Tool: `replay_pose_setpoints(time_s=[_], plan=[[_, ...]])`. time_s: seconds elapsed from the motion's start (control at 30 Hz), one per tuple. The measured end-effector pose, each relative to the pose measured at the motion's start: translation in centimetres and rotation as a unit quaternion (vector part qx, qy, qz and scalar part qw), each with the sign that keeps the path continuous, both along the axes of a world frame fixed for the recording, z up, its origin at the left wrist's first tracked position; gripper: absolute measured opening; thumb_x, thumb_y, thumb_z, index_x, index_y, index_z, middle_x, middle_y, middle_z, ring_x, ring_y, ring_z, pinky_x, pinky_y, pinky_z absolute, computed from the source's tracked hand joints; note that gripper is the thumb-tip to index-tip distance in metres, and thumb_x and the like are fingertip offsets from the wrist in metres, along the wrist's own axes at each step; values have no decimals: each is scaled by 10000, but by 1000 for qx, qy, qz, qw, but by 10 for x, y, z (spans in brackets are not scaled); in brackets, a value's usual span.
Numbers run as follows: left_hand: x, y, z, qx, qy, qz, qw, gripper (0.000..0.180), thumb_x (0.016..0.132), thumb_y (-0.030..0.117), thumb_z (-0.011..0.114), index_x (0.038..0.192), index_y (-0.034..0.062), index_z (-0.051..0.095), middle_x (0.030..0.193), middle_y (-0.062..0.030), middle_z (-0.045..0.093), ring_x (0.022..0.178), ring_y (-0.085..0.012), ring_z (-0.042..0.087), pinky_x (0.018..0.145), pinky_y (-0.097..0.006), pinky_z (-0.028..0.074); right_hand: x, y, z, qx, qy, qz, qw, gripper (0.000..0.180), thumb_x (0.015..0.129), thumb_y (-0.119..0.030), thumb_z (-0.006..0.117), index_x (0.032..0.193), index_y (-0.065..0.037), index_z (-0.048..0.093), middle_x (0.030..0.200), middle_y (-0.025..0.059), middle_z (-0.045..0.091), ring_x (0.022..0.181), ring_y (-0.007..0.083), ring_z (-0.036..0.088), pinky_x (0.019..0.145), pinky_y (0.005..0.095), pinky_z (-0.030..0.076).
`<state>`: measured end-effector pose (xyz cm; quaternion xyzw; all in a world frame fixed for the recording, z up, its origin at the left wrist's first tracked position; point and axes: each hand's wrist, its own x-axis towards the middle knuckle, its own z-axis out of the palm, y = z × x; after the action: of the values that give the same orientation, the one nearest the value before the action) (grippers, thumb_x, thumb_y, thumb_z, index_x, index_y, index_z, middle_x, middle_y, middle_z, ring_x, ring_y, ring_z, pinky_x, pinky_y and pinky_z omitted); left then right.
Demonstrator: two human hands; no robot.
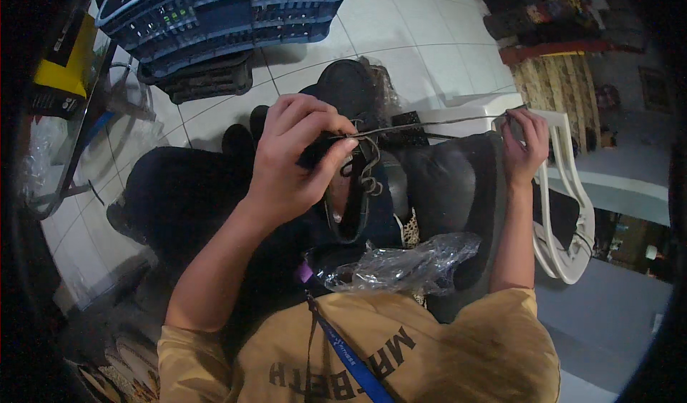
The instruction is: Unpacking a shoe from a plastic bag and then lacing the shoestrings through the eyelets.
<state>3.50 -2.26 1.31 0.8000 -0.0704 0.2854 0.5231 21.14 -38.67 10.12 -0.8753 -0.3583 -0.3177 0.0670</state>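
Note:
A dark lace-up shoe (355,220) is in front of me at the middle, its opening toward me and a pale lining showing inside. My left hand (290,152) is over its laced part, thumb and fingers pinching the shoelace (436,123) close to the eyelets. From there the thin dark lace runs nearly straight to the right. My right hand (526,142) grips its far portion between thumb and fingers, beside a white plastic chair (572,181). A loop of lace hangs at the shoe's side. Part of the shoe is behind my left hand.
Crumpled clear plastic (408,267) lies close to my body, by a blue lanyard (351,353). A blue crate (229,20) stands at the far left on the tiled floor (408,16). Beside it are a yellow box (64,66) and a dark metal frame (84,134).

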Motion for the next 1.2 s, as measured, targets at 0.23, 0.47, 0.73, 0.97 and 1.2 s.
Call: replay_pose_setpoints(time_s=[0.23, 0.47, 0.73, 0.97, 1.2], plan=[[1, 2, -2, -27, -10, 5, 1000, 173, 843, 36, 823, 993, 67, 741, 1013, -83, 670, 1028, -292, 625, 943, -409, 481, 0, -9, -1, 13, 71, -7, 997, 290, 789, 74, 817, 1047, -60, 807, 1019, 104, 775, 976, 292, 720, 893, 379, 561], [3, 0, -4, -19, -18, -6, 1000, 193, 845, 15, 820, 1012, 67, 739, 1009, -74, 671, 1031, -286, 627, 925, -394, 500, -47, 84, -3, 70, 175, 84, 979, 277, 846, -16, 855, 1116, -26, 795, 1039, 105, 777, 976, 282, 711, 908, 378, 551], [3, 0, -8, -48, -17, -9, 999, 193, 859, 83, 839, 1023, 104, 738, 1011, -54, 695, 1032, -292, 630, 996, -435, 444, -60, 166, -1, -10, 119, 275, 954, 425, 747, -83, 881, 1166, -109, 816, 1054, 35, 766, 1013, 284, 678, 876, 404, 557], [4, 2, -4, -33, -43, -8, 998, 225, 834, 4, 833, 1022, 60, 721, 1026, -84, 694, 1032, -300, 637, 919, -404, 503, -50, 165, -9, -31, 70, 247, 966, 358, 731, -96, 863, 1083, -114, 806, 1051, 17, 763, 984, 283, 664, 836, 401, 551], [3, 0, -3, -32, -20, -9, 999, 222, 829, 4, 826, 1017, 63, 723, 1026, -82, 690, 1033, -308, 635, 919, -410, 509, -19, 143, -13, -53, 58, 233, 969, 343, 736, -72, 855, 1070, -105, 786, 1048, 15, 776, 971, 272, 673, 844, 396, 549]])
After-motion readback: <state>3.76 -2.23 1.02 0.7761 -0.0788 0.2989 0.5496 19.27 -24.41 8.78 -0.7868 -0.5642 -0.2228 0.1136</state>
